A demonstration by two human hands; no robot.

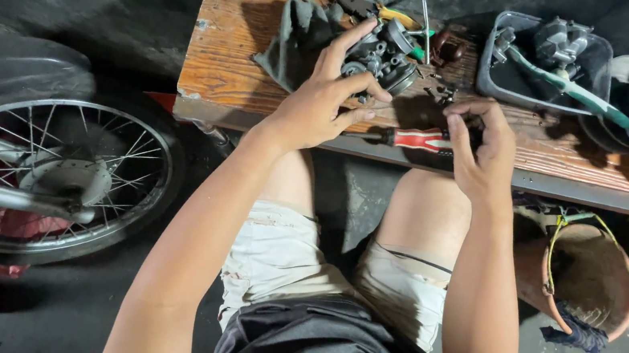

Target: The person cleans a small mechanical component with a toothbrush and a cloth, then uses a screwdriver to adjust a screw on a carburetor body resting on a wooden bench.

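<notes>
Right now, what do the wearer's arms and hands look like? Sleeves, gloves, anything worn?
Both arms are bare along the whole length in view: no sleeves reach into the picture. The left hand and right hand are ungloved, with no rings, watch or bands visible on the fingers or wrists. Further down, the person wears pale, stained shorts and a dark top.

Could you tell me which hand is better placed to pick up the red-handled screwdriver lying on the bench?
The right hand. It sits just above the red-handled screwdriver, fingers curled by its handle end, while the left hand is wrapped around the grey carburetor on the wooden bench.
</notes>
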